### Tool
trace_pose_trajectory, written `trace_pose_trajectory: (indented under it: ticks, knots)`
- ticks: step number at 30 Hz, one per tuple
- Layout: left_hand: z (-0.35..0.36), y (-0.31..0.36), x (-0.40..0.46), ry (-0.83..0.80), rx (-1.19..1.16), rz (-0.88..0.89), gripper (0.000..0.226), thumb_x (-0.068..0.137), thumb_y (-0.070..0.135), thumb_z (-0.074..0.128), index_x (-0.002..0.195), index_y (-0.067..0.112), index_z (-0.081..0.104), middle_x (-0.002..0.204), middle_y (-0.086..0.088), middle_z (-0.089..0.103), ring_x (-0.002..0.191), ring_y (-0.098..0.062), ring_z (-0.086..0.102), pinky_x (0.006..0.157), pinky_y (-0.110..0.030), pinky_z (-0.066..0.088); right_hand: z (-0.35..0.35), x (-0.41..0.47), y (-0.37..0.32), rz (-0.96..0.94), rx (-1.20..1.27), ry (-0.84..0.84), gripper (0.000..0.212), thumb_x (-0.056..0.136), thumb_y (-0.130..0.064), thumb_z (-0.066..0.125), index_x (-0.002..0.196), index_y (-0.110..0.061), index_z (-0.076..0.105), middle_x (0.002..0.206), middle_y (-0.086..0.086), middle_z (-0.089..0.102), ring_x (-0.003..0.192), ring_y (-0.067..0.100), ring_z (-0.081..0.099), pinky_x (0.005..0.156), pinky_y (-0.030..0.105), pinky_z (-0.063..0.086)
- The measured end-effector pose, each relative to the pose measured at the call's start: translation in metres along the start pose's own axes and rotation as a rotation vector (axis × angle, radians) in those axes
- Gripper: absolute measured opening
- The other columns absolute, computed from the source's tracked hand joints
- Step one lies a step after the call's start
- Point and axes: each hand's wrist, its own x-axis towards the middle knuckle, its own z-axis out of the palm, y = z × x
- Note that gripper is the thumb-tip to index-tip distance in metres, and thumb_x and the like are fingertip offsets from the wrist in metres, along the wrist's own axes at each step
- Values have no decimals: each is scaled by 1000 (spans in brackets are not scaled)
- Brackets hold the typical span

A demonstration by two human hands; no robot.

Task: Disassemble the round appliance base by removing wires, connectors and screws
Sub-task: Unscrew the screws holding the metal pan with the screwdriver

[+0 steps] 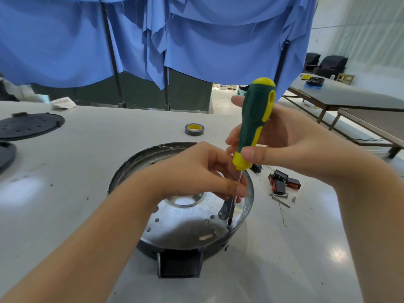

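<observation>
A round metal base (pixel 175 224) is seen lying on the grey table (pixel 98 154), close to the near edge, with its open side up and a black rectangular socket (pixel 179 264) pointing toward the viewer. A screwdriver (pixel 253 125) with a green and yellow handle is held almost upright, its long axis leaning a little, handle up and to the right, tip down on a screw (pixel 228 225) near the right inner wall of the base. The handle is gripped by the right hand (pixel 290 141), fingers closed around it. The thin shaft is pinched lightly by the fingertips of the left hand (pixel 196 171). To the right of the base, black and red switches (pixel 284 181) and loose screws (pixel 281 197) are laid on the table. A roll of tape (pixel 194 129) is placed behind the base, and a black round cover (pixel 28 125) far left.
</observation>
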Motion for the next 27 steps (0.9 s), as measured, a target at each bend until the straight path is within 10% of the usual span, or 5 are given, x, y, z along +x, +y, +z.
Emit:
trace_pose_trajectory:
  ticks: [9, 15, 19, 27]
  knots:
    - [5, 1, 4, 90, 90, -10, 21, 71, 13, 84, 78, 3, 67, 60, 2, 67, 59, -11, 65, 72, -26, 59, 1, 4, 4, -43, -106, 120, 44, 60, -37, 81, 101, -27, 69, 102, 5, 73, 91, 24, 70, 84, 31, 57]
    - [0, 1, 0, -52, -8, -25, 14, 85, 10, 70, 96, 19, 72, 97, -4, 75, 88, -22, 73, 78, -29, 57, -2, 2, 4, -33, 27, 17, 49, 75, -12, 64, 122, -17, 54, 105, -2, 74, 100, 15, 70, 82, 23, 55]
    - [0, 1, 0, -8, -33, -29, 13, 83, 5, 73, 92, 13, 75, 87, -7, 77, 82, -20, 74, 72, -24, 57, -1, 2, 3, -11, 21, -5, 56, 78, -16, 69, 130, -19, 49, 109, -5, 72, 103, 15, 69, 82, 23, 55]
    - [6, 0, 4, 98, 23, -5, 21, 68, 7, 84, 79, -3, 70, 76, -18, 72, 69, -22, 70, 68, -24, 58, 2, 5, 3, -18, -127, 105, 53, 64, -36, 77, 114, -29, 62, 78, -18, 68, 85, 19, 69, 78, 23, 56]
